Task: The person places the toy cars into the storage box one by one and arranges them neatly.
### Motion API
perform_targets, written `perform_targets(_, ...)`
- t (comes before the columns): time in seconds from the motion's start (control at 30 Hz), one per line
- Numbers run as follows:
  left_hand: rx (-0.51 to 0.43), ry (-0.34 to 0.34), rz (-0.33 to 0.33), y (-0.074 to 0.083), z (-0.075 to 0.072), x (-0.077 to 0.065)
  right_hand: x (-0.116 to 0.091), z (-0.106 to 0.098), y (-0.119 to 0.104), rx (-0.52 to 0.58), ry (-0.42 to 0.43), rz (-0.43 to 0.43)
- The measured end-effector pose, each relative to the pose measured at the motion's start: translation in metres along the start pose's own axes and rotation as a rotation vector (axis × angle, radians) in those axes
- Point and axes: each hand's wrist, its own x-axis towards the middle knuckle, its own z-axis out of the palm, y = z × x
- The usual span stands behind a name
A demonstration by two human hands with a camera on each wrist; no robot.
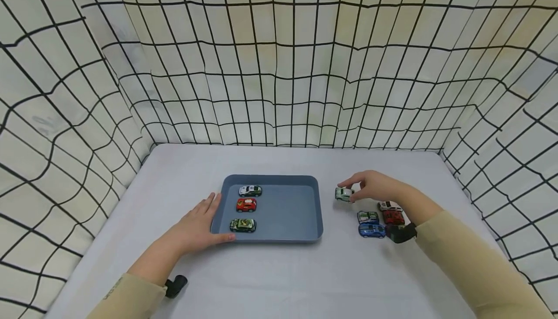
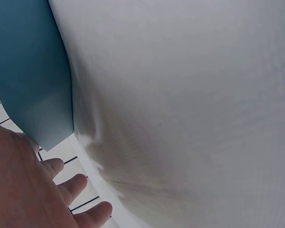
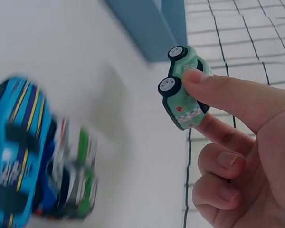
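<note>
My right hand (image 1: 376,186) pinches a pale green toy car (image 3: 185,90) between thumb and fingers, just right of the blue-grey tray (image 1: 287,236). My left hand (image 1: 197,226) lies spread along the tray's left side, its thumb at the front rim. Inside the tray, toward the left, a white and dark toy car (image 1: 250,191), a red toy car (image 1: 246,205) and a dark green toy car (image 1: 242,225) form a column. In the left wrist view, fingers stand beside the tray's outer wall (image 2: 33,71).
Right of the tray, under my right forearm, sit a blue toy car (image 1: 372,231), a green and white one (image 1: 368,217), a red one (image 1: 394,217) and a white one (image 1: 390,206). A black grid on white cloth (image 1: 292,76) walls the table (image 1: 270,280) at the back and sides.
</note>
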Motion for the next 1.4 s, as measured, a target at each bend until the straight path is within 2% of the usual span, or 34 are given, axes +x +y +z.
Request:
perform_targets(0.47, 0.004, 0.005, 0.000, -0.001, 0.002, 0.000, 0.030, 0.015, -0.057, 0.062, -0.044, -0.075)
perform_targets(0.67, 0.004, 0.006, 0.001, -0.002, 0.002, 0.000, 0.045, 0.029, -0.082, 0.079, -0.081, -0.110)
perform_targets(0.9, 0.003, 0.003, -0.003, -0.002, 0.003, 0.000, 0.059, 0.046, -0.107, 0.038, -0.118, -0.153)
perform_targets(1.2, 0.005, 0.011, -0.004, -0.001, 0.003, 0.001, 0.067, 0.066, -0.126, 0.050, -0.168, -0.191)
perform_targets(1.4, 0.006, 0.015, -0.003, -0.001, 0.003, 0.001, 0.072, 0.083, -0.132, 0.008, -0.193, -0.194)
